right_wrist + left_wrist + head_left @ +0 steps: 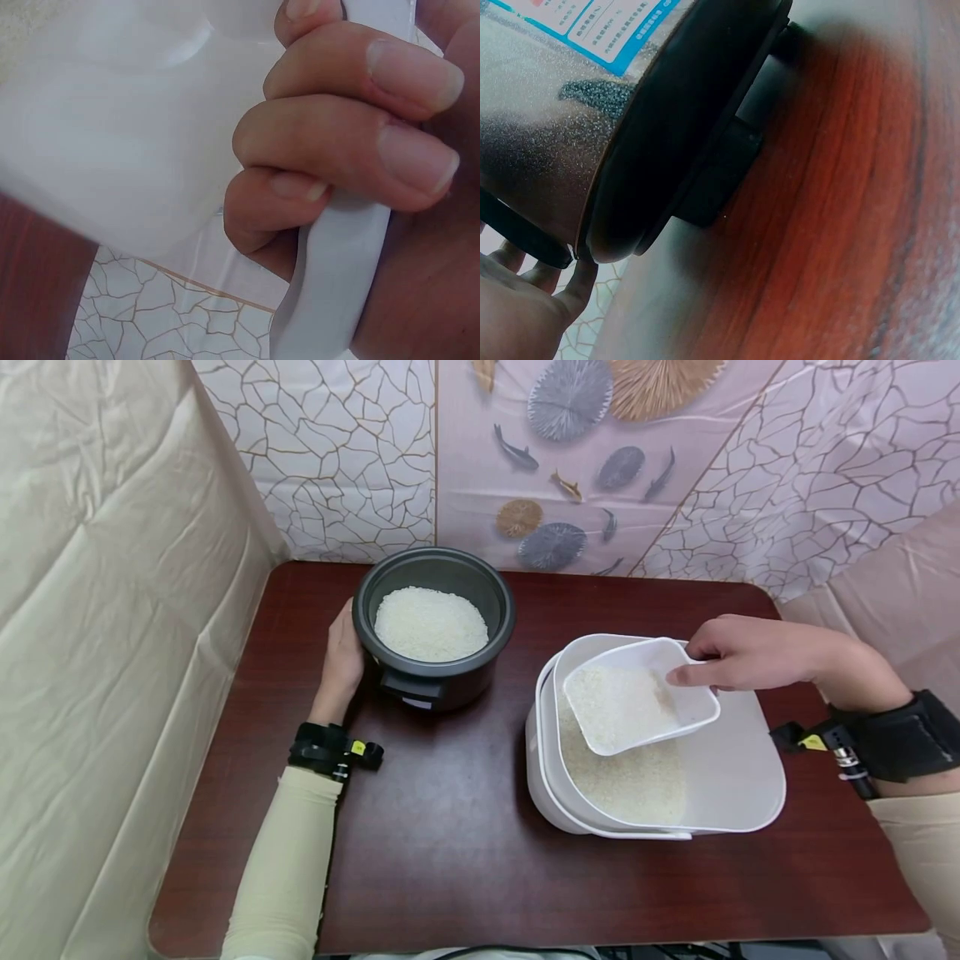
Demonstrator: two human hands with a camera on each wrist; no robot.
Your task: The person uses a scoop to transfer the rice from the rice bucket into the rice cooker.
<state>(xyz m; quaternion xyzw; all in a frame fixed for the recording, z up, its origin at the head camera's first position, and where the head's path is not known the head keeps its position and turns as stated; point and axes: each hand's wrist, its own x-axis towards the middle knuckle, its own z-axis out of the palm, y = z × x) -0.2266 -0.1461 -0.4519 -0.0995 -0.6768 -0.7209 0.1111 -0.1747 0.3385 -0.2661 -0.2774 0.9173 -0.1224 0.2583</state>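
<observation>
In the head view my right hand (757, 652) grips a white scoop (693, 703), tilted and partly filled with white rice (615, 702). Fingers curl around its white handle (330, 277) in the right wrist view. It hangs over a white rice bin (738, 768), whose left part holds more rice. My left hand (343, 652) rests against the left side of a dark rice cooker (435, 670), with loosely spread fingers touching its lower side in the left wrist view; a black handle (525, 232) hides some fingertips. White rice (431, 622) covers the cooker's bottom.
Both containers stand on a dark red-brown wooden table (442, 860), the cooker at the back left, the bin at the right. Patterned cloth (345, 460) hangs along the table's back edge, and a pale cloth wall (112, 652) closes the left side.
</observation>
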